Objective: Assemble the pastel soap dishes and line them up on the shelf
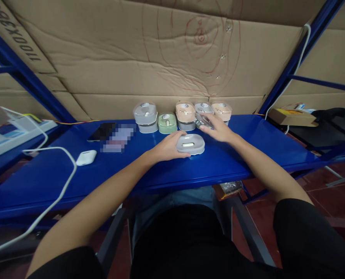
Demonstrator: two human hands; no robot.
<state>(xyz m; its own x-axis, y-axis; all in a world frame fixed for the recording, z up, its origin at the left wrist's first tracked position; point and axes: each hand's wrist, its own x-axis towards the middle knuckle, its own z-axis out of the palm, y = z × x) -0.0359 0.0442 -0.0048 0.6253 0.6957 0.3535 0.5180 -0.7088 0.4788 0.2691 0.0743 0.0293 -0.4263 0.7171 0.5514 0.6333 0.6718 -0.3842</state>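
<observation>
My left hand (170,148) grips a small grey oval box (194,148) from its left side. The box rests on or just above the blue table, and a pale bar shows in its top. My right hand (218,128) is closed around a clear plastic lid (207,121), partly covered by my fingers. Just behind that hand stands a stack with a grey box (203,107) on top. To its left are a peach box (184,112) on a grey one and a low green box (167,124). Another peach box (222,110) stands to the right.
Further left stands a grey stack (145,114). A dark flat object (102,131), a blurred-out patch and a white earbud case (86,157) lie on the table's left. A white cable (63,186) crosses the left edge. Cardboard (126,50) walls the back; blue posts flank it.
</observation>
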